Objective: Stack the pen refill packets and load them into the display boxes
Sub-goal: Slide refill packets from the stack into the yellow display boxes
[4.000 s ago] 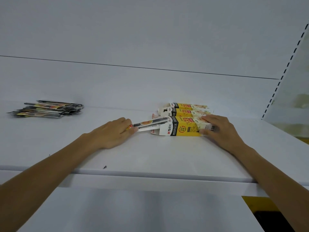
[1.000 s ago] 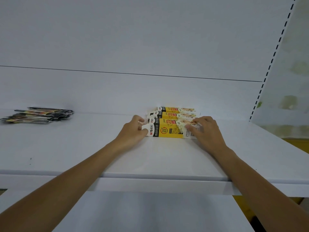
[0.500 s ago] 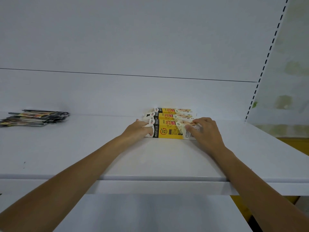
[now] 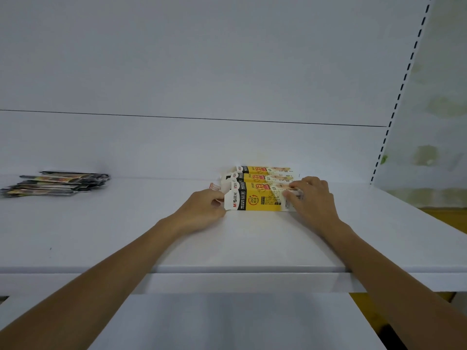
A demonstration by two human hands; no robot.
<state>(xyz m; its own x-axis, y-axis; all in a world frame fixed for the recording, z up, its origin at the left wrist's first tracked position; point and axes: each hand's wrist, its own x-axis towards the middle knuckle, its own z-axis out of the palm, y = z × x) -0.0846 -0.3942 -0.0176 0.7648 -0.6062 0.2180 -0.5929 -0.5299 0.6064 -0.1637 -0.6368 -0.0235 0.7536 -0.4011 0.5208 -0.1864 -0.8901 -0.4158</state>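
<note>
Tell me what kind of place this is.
Likely a stationery shop: white metal shelving with a slotted upright, three yellow cardboard display boxes in a row, and a pile of dark plastic refill packets.

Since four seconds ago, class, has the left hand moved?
Yes. The left hand moved right, up to the open end of the front box.

I see white shelf (image 4: 126,236), front lip toward me | above shelf: white back panel (image 4: 202,72) with one thin dark seam (image 4: 202,118) | right of shelf: slotted upright (image 4: 404,79), blotchy pale wall (image 4: 442,122) | below shelf: second white shelf (image 4: 227,322)
</note>
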